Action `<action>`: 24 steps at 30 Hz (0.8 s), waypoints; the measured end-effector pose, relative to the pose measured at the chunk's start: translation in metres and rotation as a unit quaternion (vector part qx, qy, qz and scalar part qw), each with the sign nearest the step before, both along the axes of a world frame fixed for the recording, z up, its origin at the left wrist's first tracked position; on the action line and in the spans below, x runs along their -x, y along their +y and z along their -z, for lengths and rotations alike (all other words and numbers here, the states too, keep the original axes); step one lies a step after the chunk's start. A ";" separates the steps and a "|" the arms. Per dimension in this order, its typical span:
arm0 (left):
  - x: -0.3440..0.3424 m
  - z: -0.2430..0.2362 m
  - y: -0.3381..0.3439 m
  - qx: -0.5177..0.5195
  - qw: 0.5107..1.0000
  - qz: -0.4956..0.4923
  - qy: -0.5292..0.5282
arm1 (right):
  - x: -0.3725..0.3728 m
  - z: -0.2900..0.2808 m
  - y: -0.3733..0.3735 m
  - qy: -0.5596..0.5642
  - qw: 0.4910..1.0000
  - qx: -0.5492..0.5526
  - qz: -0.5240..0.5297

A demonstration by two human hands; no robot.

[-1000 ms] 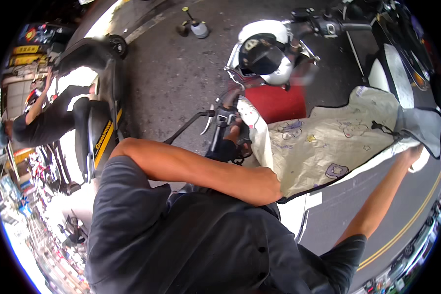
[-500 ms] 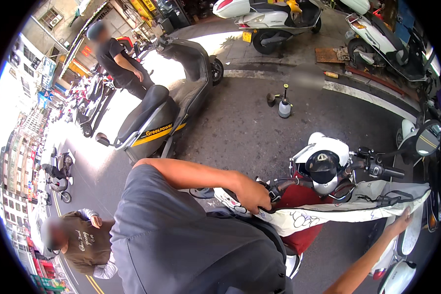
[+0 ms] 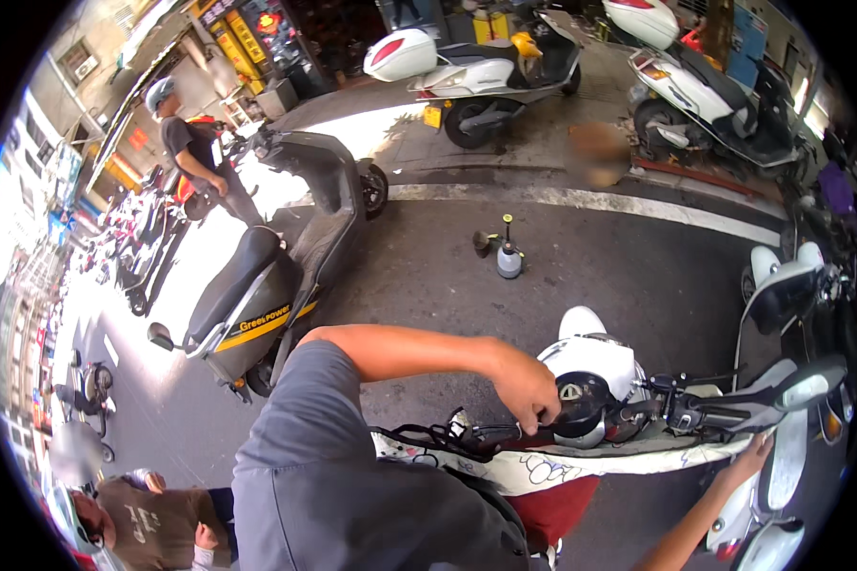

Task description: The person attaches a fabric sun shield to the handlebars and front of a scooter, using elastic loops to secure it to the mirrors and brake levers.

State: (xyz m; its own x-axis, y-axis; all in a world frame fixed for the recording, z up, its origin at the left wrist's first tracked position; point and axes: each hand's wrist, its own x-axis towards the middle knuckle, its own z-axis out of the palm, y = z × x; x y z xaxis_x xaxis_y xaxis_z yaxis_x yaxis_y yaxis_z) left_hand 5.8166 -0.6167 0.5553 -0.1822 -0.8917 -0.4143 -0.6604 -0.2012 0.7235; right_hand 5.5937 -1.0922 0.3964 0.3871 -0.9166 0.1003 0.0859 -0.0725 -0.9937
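A white fabric cover with dark line drawings and black cords stretches across a scooter's handlebars in front of me. My left hand is above its far side, beside the scooter's round black dial; its fingers are curled downward, and what they hold, if anything, is hidden. My right hand grips the cover's right end, near the mirror. Beyond the dial shows the scooter's white front. The right handlebar lies uncovered on top, and a red part shows below the cover.
A grey spray bottle stands on the road ahead. To the left is a dark scooter with a yellow stripe. White scooters are parked beyond and on the right. One person stands far left, another near left.
My left hand has left the cover's left end and moved right, to beside the dial. My right hand still grips the right end. The whole view has shifted.
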 end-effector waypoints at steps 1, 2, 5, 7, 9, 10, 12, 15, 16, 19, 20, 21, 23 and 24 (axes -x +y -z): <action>-0.027 0.007 -0.016 0.040 0.999 -0.033 0.013 | -0.022 -0.005 0.007 0.006 0.999 -0.044 -0.006; -0.050 0.020 -0.030 0.107 0.989 -0.093 0.051 | -0.038 -0.016 0.025 -0.002 0.999 -0.018 -0.039; -0.102 0.036 -0.098 0.090 0.910 -0.345 0.211 | -0.073 -0.058 0.055 0.091 0.993 0.065 0.023; -0.119 0.040 -0.165 0.118 0.894 -0.385 0.196 | -0.077 -0.049 0.038 0.062 0.997 0.026 0.035; -0.134 0.054 -0.227 0.136 0.895 -0.371 0.206 | -0.071 -0.042 0.028 0.082 0.994 0.050 0.049; -0.132 0.062 -0.255 0.128 0.895 -0.370 0.215 | -0.066 -0.039 0.024 0.110 0.991 0.050 0.061; -0.114 0.079 -0.302 0.112 0.890 -0.377 0.232 | -0.057 -0.028 0.016 0.195 0.974 0.082 0.079; -0.086 0.093 -0.323 0.100 0.887 -0.338 0.297 | -0.054 -0.040 0.030 0.312 0.937 0.123 0.100; -0.074 0.095 -0.330 0.080 0.889 -0.321 0.315 | -0.052 -0.036 0.029 0.323 0.933 0.120 0.105; -0.061 0.115 -0.354 0.013 0.875 -0.262 0.406 | -0.047 -0.027 0.024 0.333 0.930 0.095 0.124; -0.067 0.129 -0.357 0.011 0.846 -0.262 0.464 | -0.047 -0.023 0.023 0.331 0.930 0.088 0.133; -0.066 0.134 -0.357 0.033 0.815 -0.274 0.510 | -0.045 -0.024 0.022 0.334 0.931 0.057 0.136; -0.065 0.145 -0.356 0.080 0.796 -0.264 0.539 | -0.043 -0.013 0.017 0.340 0.922 0.043 0.180; -0.058 0.142 -0.353 0.073 0.825 -0.273 0.490 | -0.042 -0.010 0.013 0.350 0.916 0.041 0.192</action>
State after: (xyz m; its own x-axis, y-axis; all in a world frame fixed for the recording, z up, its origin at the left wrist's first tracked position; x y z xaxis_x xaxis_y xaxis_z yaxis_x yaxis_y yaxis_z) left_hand 5.8749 -0.9694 0.4132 0.0788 -0.9792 -0.1871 0.4166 -0.1382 0.8985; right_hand 5.6353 -1.0789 0.4063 0.0340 -0.9991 0.0251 -0.6177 -0.0407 -0.7854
